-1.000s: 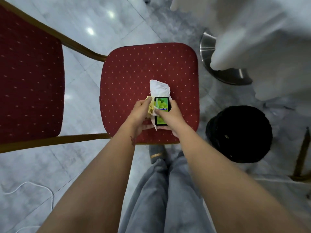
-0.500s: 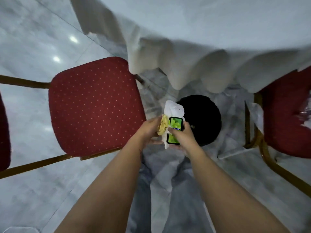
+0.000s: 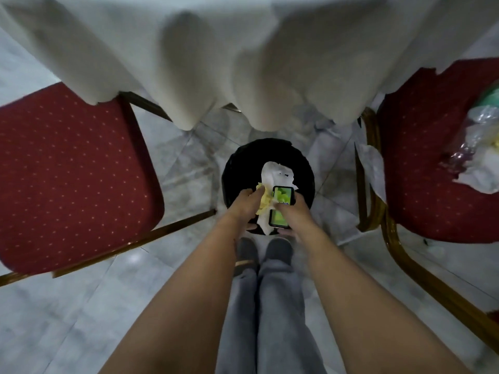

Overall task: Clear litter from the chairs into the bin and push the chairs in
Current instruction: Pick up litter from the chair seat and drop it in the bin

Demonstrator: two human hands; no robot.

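Observation:
Both hands hold a bundle of litter right above the round black bin. My left hand grips crumpled yellow paper and the white tissue. My right hand grips a green and black sweet box against that tissue. A red dotted chair with a bare seat stands to the left. Another red chair at the right carries a pile of plastic and tissue litter.
A table under a long white cloth fills the top of the view, its folds hanging over the bin and the chair fronts. A white tissue hangs by the right chair's frame. The floor is grey marble tile, with my feet just behind the bin.
I have turned right from the left chair, carrying the litter bundle off its seat to above the bin. Both hands keep the same grip.

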